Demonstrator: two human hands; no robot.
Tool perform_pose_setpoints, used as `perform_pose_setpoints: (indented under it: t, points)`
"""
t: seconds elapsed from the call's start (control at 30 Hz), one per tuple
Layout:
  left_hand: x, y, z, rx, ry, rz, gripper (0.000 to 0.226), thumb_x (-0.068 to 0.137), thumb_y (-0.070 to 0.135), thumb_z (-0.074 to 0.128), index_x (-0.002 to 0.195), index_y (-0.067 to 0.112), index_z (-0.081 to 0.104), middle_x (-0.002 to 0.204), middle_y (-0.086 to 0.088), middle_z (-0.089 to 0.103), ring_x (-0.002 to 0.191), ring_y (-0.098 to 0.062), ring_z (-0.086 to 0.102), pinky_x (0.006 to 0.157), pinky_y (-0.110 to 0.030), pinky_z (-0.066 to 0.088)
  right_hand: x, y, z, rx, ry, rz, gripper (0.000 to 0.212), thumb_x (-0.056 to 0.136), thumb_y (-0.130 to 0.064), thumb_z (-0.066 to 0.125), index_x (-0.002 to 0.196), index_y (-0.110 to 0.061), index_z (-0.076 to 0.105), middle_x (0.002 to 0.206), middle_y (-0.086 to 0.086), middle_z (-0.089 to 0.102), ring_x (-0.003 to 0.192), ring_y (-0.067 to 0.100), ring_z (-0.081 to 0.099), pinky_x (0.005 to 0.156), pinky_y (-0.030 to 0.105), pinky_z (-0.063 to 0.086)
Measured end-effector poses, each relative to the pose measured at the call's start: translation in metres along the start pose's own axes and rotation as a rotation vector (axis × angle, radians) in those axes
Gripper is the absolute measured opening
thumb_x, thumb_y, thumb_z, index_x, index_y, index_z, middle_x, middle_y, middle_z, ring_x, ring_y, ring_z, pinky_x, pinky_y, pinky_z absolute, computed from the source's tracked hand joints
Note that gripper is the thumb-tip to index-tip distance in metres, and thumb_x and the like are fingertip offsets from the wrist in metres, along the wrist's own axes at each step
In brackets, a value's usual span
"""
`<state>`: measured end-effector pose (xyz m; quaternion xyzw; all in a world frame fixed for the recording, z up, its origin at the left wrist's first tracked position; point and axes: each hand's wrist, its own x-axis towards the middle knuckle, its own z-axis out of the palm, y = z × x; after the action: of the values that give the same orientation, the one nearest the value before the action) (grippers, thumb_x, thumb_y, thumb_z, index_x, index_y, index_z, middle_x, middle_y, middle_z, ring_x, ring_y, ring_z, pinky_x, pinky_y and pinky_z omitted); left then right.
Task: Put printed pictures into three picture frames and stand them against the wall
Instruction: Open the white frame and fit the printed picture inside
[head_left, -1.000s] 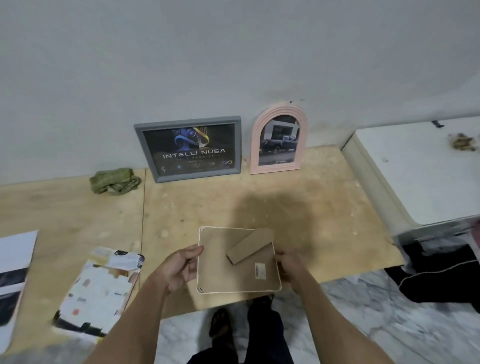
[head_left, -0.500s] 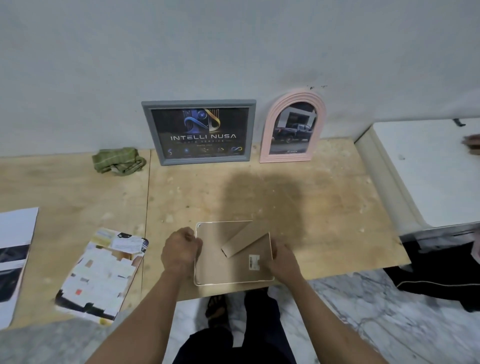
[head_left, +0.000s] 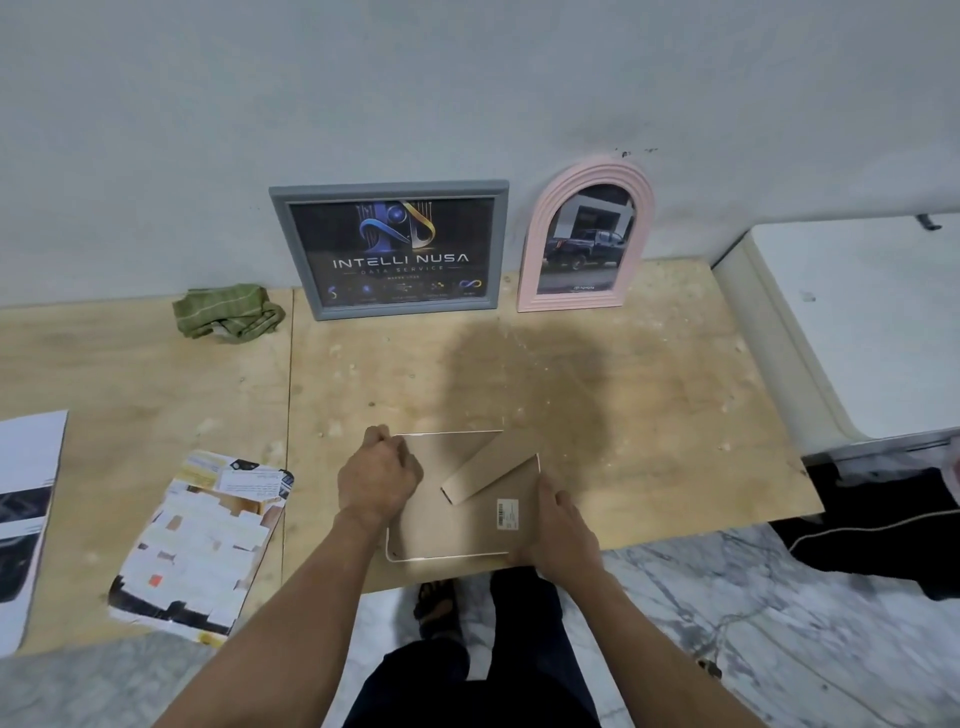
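- The third frame (head_left: 462, 499) lies face down on the plywood board (head_left: 623, 395), at its near edge, well in front of the grey frame (head_left: 389, 249).
- The left hand (head_left: 376, 478) sits on the third frame's left edge with fingers curled over it, gripping it near the far corner.
- The right hand (head_left: 558, 525) holds its right near corner, thumb on the back.
- Its back is smooth tan fibreboard with rounded corners and a thin pale rim; a flat stand leg (head_left: 491, 470) lies slantwise across it, and a small white barcode sticker (head_left: 507, 514) is too small to read.
- The grey frame, rectangular, leans on the wall and shows a dark print reading "INTELLI NUSA DATA SERVICE".
- Just right of the grey frame leans a pink arched frame (head_left: 587, 236), ribbed, with a dark pickup photo; the caption seems to read "TOYOTA".
- Left of the grey frame lies a crumpled green cloth (head_left: 228, 312).
- Near left of the third frame lies a glossy print (head_left: 202, 540).
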<state>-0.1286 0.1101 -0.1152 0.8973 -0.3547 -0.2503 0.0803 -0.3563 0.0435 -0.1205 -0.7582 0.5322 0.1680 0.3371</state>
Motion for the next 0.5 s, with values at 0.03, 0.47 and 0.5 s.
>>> perform_pose_setpoints:
  t: [0.03, 0.47, 0.5]
  points:
    - [-0.001, 0.003, 0.001, -0.01, -0.015, -0.022, 0.027, 0.094, 0.025, 0.048, 0.104, 0.007, 0.065, 0.118, -0.008, 0.048, 0.09, -0.035, 0.064, 0.073, -0.032, 0.041, 0.0, -0.001, 0.0, -0.013, 0.0, -0.003, 0.11, 0.063, -0.038, 0.083, 0.144, -0.017, 0.011, 0.127, 0.007, 0.043, 0.113, 0.029, 0.052, 0.081, 0.039, 0.047]
    - [0.02, 0.034, -0.017, -0.04, -0.17, -0.217, 0.057, 0.099, 0.046, 0.041, 0.135, 0.004, 0.054, 0.139, -0.018, 0.05, 0.133, -0.032, 0.046, 0.107, -0.037, 0.039, -0.002, -0.003, -0.002, -0.129, 0.024, 0.01, 0.114, 0.065, -0.045, 0.084, 0.148, -0.017, 0.011, 0.129, 0.01, 0.047, 0.113, 0.031, 0.055, 0.083, 0.038, 0.045]
    - [0.021, 0.033, -0.018, -0.027, -0.17, -0.212, 0.056, 0.1, 0.046, 0.04, 0.134, 0.005, 0.056, 0.139, -0.017, 0.052, 0.133, -0.032, 0.045, 0.108, -0.036, 0.039, -0.003, -0.003, -0.003, -0.122, 0.024, 0.013, 0.115, 0.064, -0.045, 0.084, 0.148, -0.017, 0.011, 0.129, 0.01, 0.048, 0.114, 0.031, 0.054, 0.084, 0.038, 0.045]
